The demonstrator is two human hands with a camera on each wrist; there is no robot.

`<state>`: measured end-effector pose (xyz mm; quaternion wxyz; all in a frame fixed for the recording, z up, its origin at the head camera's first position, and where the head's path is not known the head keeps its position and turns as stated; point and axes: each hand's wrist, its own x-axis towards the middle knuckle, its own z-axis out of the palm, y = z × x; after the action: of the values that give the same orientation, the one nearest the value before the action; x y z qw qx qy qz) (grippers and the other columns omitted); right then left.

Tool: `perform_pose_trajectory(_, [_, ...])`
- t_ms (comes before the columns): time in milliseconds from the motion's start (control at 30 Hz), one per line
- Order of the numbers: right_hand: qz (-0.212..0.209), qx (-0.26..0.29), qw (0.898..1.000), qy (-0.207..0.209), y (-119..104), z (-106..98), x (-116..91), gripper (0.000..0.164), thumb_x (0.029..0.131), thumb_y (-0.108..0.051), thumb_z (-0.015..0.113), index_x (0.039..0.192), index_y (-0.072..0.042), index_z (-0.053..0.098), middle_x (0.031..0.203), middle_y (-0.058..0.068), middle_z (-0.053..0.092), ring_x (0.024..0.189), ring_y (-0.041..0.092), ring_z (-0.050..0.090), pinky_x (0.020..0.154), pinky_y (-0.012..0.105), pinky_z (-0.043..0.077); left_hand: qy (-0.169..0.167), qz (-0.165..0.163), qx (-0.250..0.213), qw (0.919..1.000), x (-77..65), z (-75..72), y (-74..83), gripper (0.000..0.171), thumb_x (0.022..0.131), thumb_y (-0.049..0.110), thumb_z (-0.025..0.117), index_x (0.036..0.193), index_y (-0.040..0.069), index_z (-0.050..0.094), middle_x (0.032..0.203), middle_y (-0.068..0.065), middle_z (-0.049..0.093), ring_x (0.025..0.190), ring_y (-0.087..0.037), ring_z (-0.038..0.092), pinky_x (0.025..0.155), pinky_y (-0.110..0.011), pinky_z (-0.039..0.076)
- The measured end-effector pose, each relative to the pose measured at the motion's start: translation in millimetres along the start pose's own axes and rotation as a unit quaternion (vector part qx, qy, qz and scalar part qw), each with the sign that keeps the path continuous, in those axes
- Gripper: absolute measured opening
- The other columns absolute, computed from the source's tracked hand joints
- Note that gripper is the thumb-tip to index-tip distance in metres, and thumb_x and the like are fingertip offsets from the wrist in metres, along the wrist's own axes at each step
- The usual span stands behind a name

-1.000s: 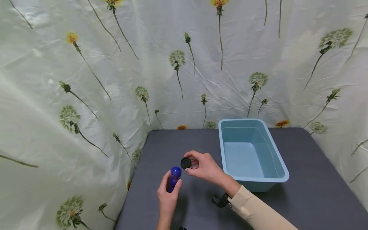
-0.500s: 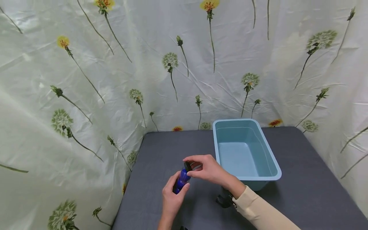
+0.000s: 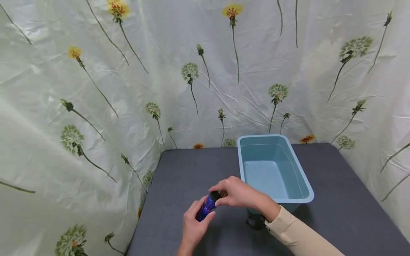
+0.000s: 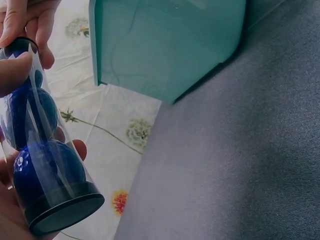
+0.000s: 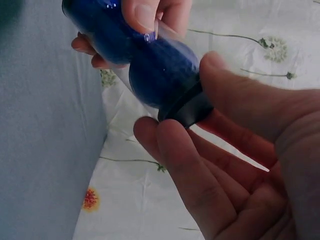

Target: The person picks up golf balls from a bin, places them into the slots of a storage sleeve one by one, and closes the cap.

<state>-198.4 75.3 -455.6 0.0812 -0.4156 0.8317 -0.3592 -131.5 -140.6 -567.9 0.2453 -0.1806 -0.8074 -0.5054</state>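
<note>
A clear plastic tube (image 3: 206, 208) holds several shiny blue balls (image 4: 47, 170) stacked in a row. My left hand (image 3: 193, 224) grips its body, thumb on one side and fingers round the other, and the tube leans up to the right above the table. On its upper end sits a black cap (image 5: 187, 106), pinched between the thumb and fingertips of my right hand (image 3: 240, 193). Whether this cap is fully seated cannot be told. Another black cap (image 4: 65, 212) closes the lower end, as the left wrist view shows.
A light blue plastic bin (image 3: 278, 201) stands on the dark grey table (image 3: 192, 167), just behind and right of my right forearm. White fabric (image 3: 134, 89) printed with dandelions hangs at the back and sides. A black wrist mount (image 3: 254, 222) hangs under the right wrist.
The right hand's black cap, apart from the tube a second ago, is now on its upper end. The left hand has brought the tube right and tilted it toward the cap.
</note>
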Motion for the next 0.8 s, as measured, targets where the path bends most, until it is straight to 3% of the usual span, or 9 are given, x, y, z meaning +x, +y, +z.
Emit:
perform_pose_trajectory(167, [0.005,-0.013,1.0,-0.003,-1.8,0.4,-1.8,0.043,0.086,-0.021,0.082,0.127,-0.013,0.071,0.11,-0.007,0.072,0.082,-0.003,0.066,0.069,0.015,0.052,-0.016,-0.004,-0.009,0.9998,0.2,-0.3,1.6,0.053,0.081,0.015,0.086,0.13,0.011,0.067,0.102,0.0,0.067,0.082,-0.013,0.062,0.068,-0.028,0.054])
perform_pose_trajectory(333, [0.01,-0.003,1.0,-0.017,-3.4,-0.6,-3.7,0.045,0.085,-0.019,0.082,0.128,-0.012,0.07,0.107,-0.006,0.073,0.08,-0.003,0.067,0.064,0.015,0.052,-0.033,-0.017,-0.021,0.9991,2.6,-1.9,9.6,0.054,0.079,0.008,0.086,0.129,0.013,0.068,0.102,0.002,0.067,0.08,-0.012,0.061,0.065,-0.028,0.053])
perform_pose_trajectory(567, [-0.004,-0.025,0.999,-0.025,-3.9,-3.0,-5.8,0.047,0.084,-0.021,0.083,0.128,-0.01,0.07,0.108,-0.005,0.073,0.075,-0.005,0.064,0.059,0.015,0.05,-0.06,0.006,-0.05,0.9969,14.3,-8.7,32.4,0.048,0.077,-0.002,0.083,0.123,0.002,0.069,0.094,-0.008,0.067,0.075,-0.015,0.061,0.061,-0.028,0.053])
perform_pose_trajectory(800, [-0.015,-0.023,1.0,0.008,-5.1,0.3,-8.9,0.045,0.085,-0.024,0.081,0.128,-0.014,0.07,0.102,-0.009,0.073,0.06,-0.003,0.057,0.053,0.016,0.045,-0.061,0.04,-0.032,0.9968,12.8,-7.1,14.9,0.049,0.08,0.004,0.083,0.126,0.004,0.067,0.099,-0.006,0.068,0.078,-0.014,0.062,0.062,-0.031,0.055])
